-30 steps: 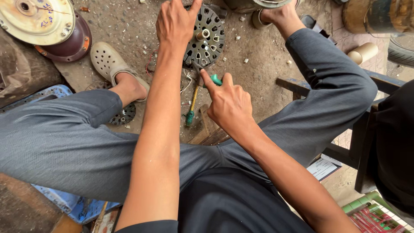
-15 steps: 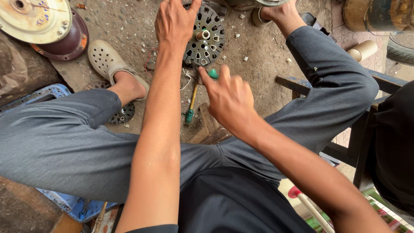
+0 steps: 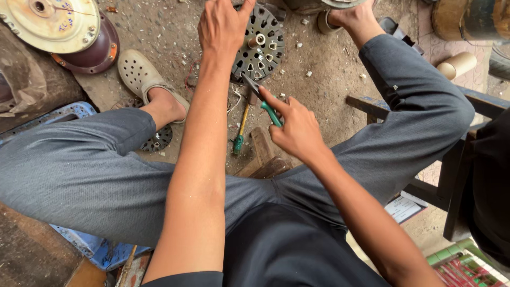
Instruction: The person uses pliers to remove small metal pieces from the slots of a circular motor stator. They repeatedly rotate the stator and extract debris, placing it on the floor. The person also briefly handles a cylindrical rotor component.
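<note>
- While the left hand (image 3: 223, 29) presses flat on the slotted metal disc (image 3: 260, 45) at upper centre, fingers spread over its rim, it should stay firm so the disc cannot turn.
- Right hand (image 3: 297, 130), fingers curled shut around the green-handled pliers (image 3: 263, 101), should keep the dark tip aimed squarely at the disc's lower edge.
- Disc: dark, stamped steel with a pale hub; the ground (image 3: 175, 37) beneath it is gritty, and a yellow-shafted hammer (image 3: 241, 127) lies below it.
</note>
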